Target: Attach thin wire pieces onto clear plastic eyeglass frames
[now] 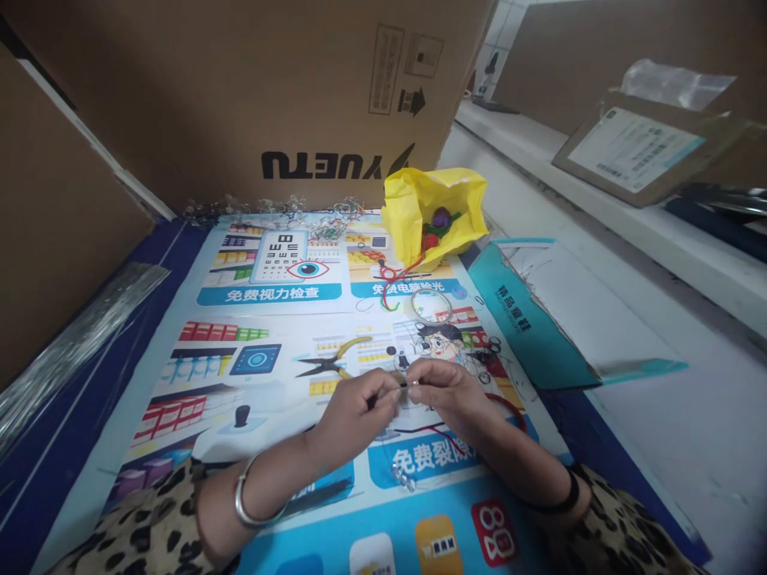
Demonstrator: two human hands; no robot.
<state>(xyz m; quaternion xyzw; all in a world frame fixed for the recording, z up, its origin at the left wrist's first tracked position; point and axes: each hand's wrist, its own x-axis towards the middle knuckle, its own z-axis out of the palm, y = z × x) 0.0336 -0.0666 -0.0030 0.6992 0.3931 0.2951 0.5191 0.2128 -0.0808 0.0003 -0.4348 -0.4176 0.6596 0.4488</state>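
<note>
My left hand [361,406] and my right hand [454,397] meet over the printed sheet [209,431], both with fingertips pinched together. A tiny shiny piece shows between them, too small to name. Below the fingers, a thin strand runs down toward a small cluster of clear beads [403,476]. A dark and red cord [440,432] lies beneath my right hand. Just beyond my left hand rest pliers [329,364] with yellow handles, jaws pointing left. A thin pale ring or coil [432,321] lies farther back.
A yellow bag [399,220] holding red, green and purple items stands at the back right. Behind rises a large cardboard box [240,96], with tangled wire pieces [288,209] along its foot. Silvery strands [89,327] lie left; a teal cardboard piece [527,319] stands right.
</note>
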